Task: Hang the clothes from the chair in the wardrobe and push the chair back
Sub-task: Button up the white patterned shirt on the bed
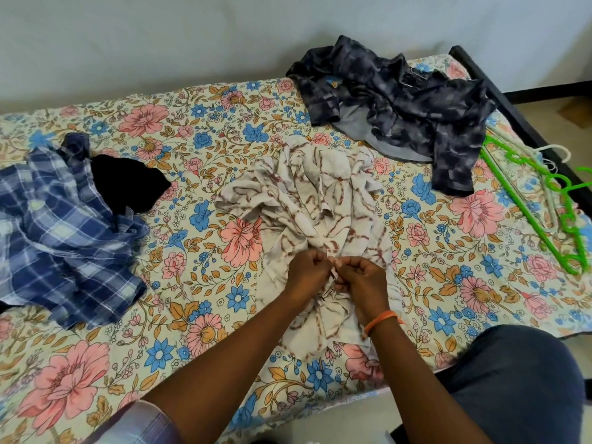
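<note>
Both my hands, left hand (307, 271) and right hand (360, 277), pinch the white shirt (307, 193) on the bed (198, 123); I judge the green hangers (541, 200) far right come next.

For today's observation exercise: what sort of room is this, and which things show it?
Most likely a bedroom. A bed with a floral sheet fills the view, loose shirts such as the blue checked shirt lie on it, and green hangers wait at its edge.
</note>
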`<state>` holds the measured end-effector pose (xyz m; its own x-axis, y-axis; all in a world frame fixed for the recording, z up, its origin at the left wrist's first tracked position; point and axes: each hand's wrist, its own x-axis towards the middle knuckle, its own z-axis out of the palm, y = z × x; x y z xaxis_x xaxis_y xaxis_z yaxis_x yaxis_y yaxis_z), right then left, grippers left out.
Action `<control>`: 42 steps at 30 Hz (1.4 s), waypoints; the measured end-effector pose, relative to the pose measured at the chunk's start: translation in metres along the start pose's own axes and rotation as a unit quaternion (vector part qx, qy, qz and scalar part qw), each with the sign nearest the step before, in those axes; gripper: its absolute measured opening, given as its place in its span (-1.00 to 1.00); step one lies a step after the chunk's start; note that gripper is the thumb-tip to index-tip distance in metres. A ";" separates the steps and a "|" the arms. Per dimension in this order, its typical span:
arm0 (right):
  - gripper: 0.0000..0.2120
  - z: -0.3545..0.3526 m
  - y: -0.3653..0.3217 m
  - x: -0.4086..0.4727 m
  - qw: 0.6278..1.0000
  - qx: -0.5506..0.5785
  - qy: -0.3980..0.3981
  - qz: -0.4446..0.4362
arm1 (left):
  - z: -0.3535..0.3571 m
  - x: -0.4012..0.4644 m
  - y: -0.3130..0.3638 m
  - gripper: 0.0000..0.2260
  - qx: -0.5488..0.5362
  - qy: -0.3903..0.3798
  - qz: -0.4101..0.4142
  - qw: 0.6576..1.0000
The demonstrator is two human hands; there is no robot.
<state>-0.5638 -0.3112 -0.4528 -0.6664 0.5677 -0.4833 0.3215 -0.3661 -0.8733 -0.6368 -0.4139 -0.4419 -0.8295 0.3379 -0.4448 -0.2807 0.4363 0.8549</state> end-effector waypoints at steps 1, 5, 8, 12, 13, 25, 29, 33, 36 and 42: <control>-0.95 -0.001 0.003 0.003 1.000 -0.003 0.013 0.011 | 0.000 -0.002 -0.003 -0.80 0.083 0.028 0.065 0.994; -0.90 0.001 0.006 0.015 0.979 -0.126 0.141 -0.069 | -0.004 -0.002 -0.010 -0.83 0.375 0.129 0.320 0.860; -0.84 0.017 -0.019 0.019 0.942 -0.215 0.155 -0.206 | -0.008 0.013 -0.008 -0.62 0.402 0.068 0.363 0.838; -0.87 0.038 -0.039 0.038 0.913 -0.284 0.049 -0.289 | -0.016 0.021 -0.011 -0.42 0.419 0.022 0.276 0.865; -0.92 0.041 -0.039 0.045 0.904 -0.327 0.011 -0.276 | -0.018 0.021 -0.014 -0.44 0.416 0.029 0.260 0.871; -0.77 0.036 -0.022 0.052 0.749 -0.624 0.021 -0.223 | -0.022 0.036 -0.006 -0.81 0.400 0.062 0.130 0.905; -0.80 0.019 -0.023 0.060 0.897 -0.409 0.114 -0.126 | -0.021 0.047 -0.003 -0.81 0.364 0.053 0.095 0.925; -0.88 0.008 -0.023 0.059 0.969 -0.203 0.135 -0.040 | -0.015 0.052 -0.002 -0.82 0.360 0.071 0.098 0.925; -0.80 0.010 -0.019 0.058 0.962 -0.241 0.106 -0.066 | -0.005 0.054 0.000 -0.84 0.384 0.085 0.126 0.911; -0.87 0.019 -0.030 0.060 0.935 -0.315 0.070 -0.146 | 0.009 0.062 0.008 -0.82 0.338 0.096 0.080 0.933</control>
<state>-0.6264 -0.2799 -0.4547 -0.7072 0.6830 -0.1830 0.5013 0.3017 -0.8109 -0.6862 -0.3818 -0.4645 -0.9244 0.3153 -0.2147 0.1680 0.8418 0.5130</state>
